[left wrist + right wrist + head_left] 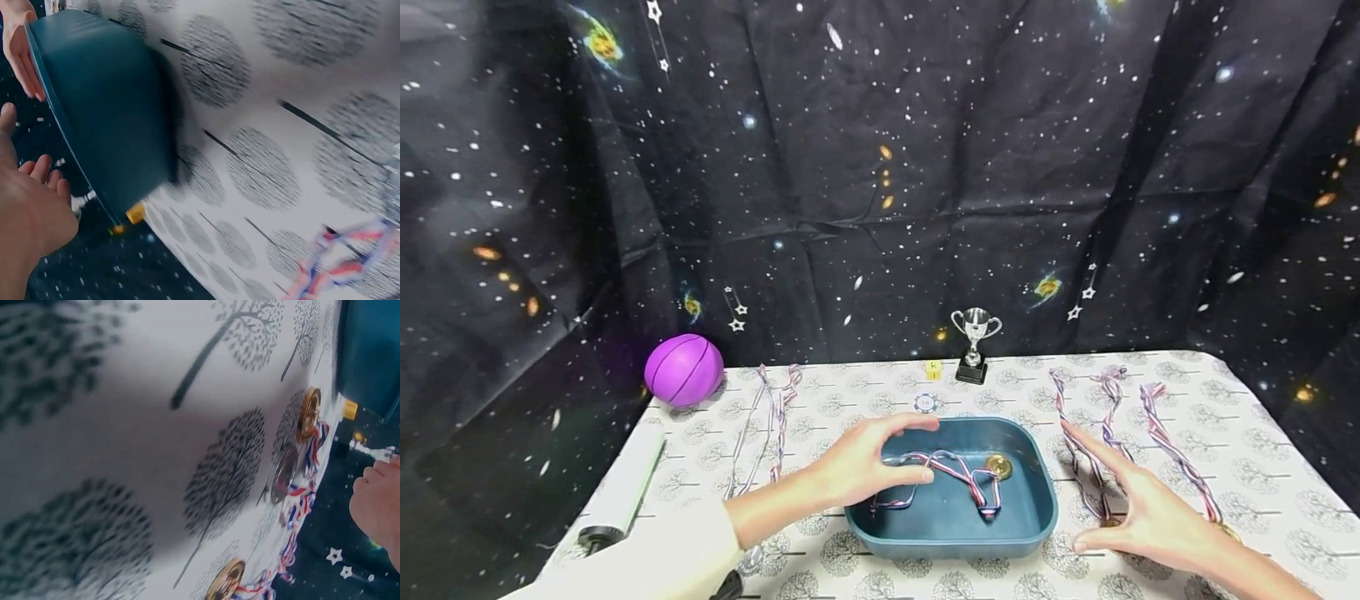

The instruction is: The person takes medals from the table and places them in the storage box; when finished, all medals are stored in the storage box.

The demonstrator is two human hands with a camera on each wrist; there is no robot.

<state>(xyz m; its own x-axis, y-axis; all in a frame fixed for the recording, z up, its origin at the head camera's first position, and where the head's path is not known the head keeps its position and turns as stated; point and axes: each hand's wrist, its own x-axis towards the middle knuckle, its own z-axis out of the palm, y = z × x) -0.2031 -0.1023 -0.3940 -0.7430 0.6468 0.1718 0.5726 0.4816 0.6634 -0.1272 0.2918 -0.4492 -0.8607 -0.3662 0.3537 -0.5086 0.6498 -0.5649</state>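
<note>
A blue-green plastic tub (951, 546) stands mid-table. Inside it lies a gold medal (998, 467) with a striped red, white and blue ribbon (951, 469). My left hand (868, 458) hovers at the tub's left side, thumb and fingers spread apart, holding nothing. To the right of the tub, my right hand (1157, 512) is held with straight fingers above medals on the table, also holding nothing. In the right wrist view a gold medal (308, 415), a silver-coloured medal (284, 475) and another gold medal (225, 581) lie with their ribbons.
More striped ribbons (781, 417) lie left of the tub, partly behind my left arm. A purple ball (685, 371) sits at the back left, near a pale green cylinder (625, 487) with a black end. Behind the tub are a silver trophy (974, 333), a yellow block (933, 370) and a round chip (926, 403).
</note>
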